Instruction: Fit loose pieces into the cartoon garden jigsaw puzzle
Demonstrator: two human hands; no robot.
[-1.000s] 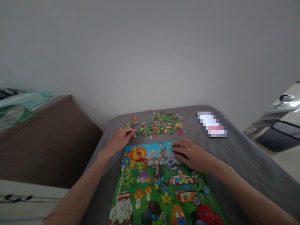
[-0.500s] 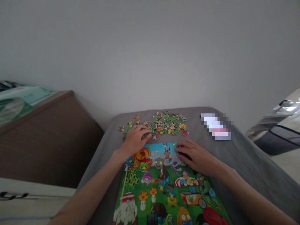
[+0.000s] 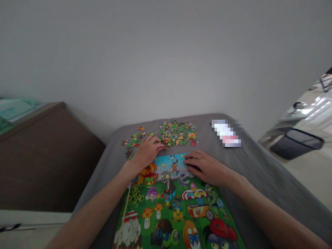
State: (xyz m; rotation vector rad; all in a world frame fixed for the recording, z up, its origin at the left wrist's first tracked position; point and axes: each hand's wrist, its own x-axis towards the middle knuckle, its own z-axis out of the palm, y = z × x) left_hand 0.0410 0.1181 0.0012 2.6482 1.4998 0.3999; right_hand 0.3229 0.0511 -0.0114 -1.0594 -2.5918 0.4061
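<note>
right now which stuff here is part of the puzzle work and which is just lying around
In use:
left hand on the loose puzzle pieces
right hand flat on the puzzle picture

Lying about:
blurred white item
dark bin
brown furniture

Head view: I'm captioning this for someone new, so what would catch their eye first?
The bright cartoon jigsaw picture of green lawn and mushrooms dominates the near grey cloth-covered table, with the right hand resting flat on its far edge. Beyond it, the left hand touches the near side of a scattered heap of small multicoloured loose puzzle pieces.
</note>
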